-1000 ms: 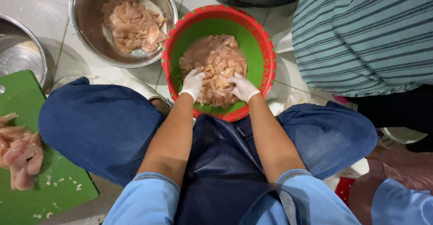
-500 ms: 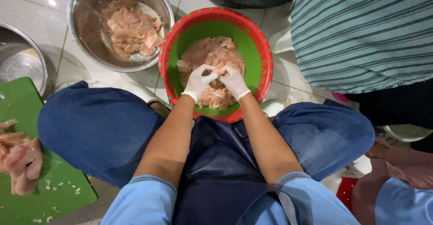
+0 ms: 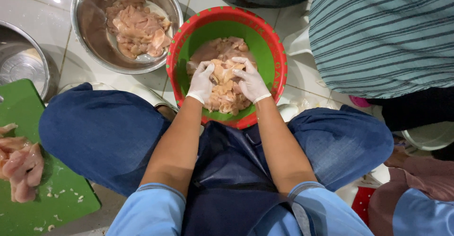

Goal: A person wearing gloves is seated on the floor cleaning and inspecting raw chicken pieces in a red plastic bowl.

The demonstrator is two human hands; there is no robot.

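Head view: gloved left hand [image 3: 201,82] and right hand [image 3: 250,80] cup raw chicken pieces [image 3: 222,82] between them, gathering the heap inside the red-rimmed green bowl [image 3: 279,51]. Left of that bowl, a steel bowl [image 3: 85,8] holds more chicken.

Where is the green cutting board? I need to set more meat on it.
In the head view, the green cutting board lies at the lower left, beside the person's left knee, below a steel bowl, with raw meat pieces on it.
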